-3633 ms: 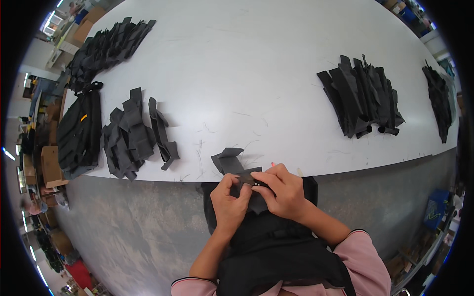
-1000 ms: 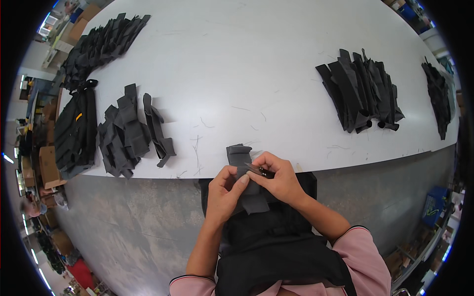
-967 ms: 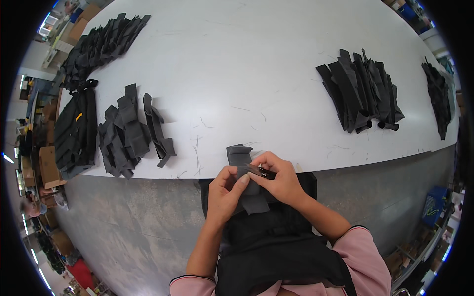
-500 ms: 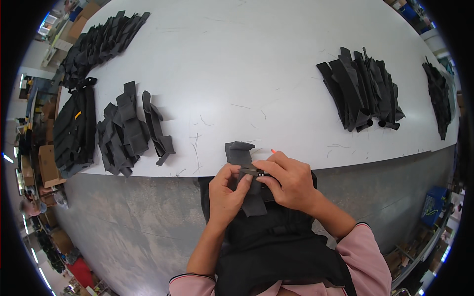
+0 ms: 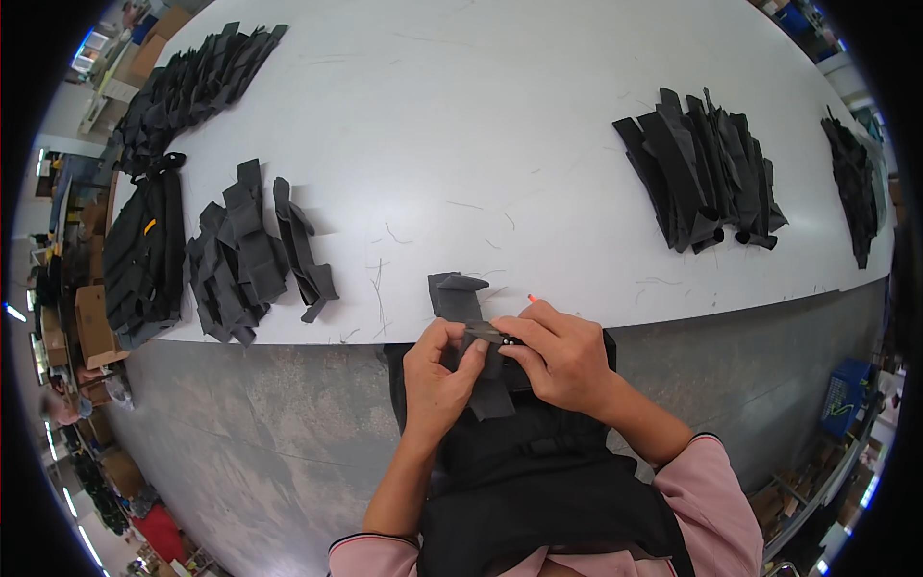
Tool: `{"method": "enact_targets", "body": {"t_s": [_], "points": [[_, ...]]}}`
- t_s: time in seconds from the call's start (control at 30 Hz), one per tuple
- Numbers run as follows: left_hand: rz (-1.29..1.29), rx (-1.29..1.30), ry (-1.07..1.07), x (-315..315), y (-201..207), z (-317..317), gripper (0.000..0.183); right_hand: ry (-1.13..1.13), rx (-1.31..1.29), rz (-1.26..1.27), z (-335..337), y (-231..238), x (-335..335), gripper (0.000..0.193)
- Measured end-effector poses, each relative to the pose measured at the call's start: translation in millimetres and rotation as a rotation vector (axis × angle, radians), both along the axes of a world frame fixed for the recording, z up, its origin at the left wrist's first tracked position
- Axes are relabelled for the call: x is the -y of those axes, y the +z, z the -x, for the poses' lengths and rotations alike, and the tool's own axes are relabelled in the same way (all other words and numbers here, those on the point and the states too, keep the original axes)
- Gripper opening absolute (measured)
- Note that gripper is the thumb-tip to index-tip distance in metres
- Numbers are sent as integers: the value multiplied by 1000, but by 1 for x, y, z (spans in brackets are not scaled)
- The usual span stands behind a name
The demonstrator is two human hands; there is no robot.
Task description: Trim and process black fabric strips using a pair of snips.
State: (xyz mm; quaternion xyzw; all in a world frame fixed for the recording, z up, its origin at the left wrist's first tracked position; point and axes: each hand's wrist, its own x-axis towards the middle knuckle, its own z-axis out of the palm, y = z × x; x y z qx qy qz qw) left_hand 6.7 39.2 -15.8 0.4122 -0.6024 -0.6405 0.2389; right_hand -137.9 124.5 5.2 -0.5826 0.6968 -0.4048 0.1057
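Observation:
At the near table edge, my left hand (image 5: 442, 377) pinches a folded dark grey fabric strip (image 5: 456, 300) between thumb and fingers. The strip's far end rests on the tabletop and its lower end hangs over the edge toward my lap. My right hand (image 5: 561, 354) is closed around small thread snips (image 5: 492, 334), whose metal blades lie across the strip between my two thumbs. A small orange-red tip (image 5: 532, 298) sticks out beyond the right fingers. My fingers hide most of the snips' body.
The white table (image 5: 433, 144) carries stray threads. Left are a grey strip pile (image 5: 236, 255), a black bag (image 5: 146, 255) and a farther pile (image 5: 187, 91). Right are a dark strip bundle (image 5: 704, 178) and a narrower bundle (image 5: 852, 192). A blue crate (image 5: 846, 396) stands lower right.
The strip's far end has shifted slightly left. Both hands keep their grip and have barely moved; the snips' blades sit a little differently against the strip.

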Motion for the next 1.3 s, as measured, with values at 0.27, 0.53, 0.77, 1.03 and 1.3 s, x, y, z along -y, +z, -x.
{"method": "enact_targets", "body": {"t_s": [0.27,0.53,0.77,1.03,1.3], "points": [[284,148,-60,1,8,4,15,-15,-5,-54,2,3,-4,26],[-12,97,-5,2,0,-2,13,-23,188,-64,1,-6,-2,21],[-444,-133,73,16,-4,-6,17,-87,600,-99,-6,-8,-11,36],[-548,-181,100,2,8,0,20,-55,569,-66,-6,-38,42,17],[-503,-114,193,10,-11,2,24,-275,1030,-118,-15,-30,11,14]]}}
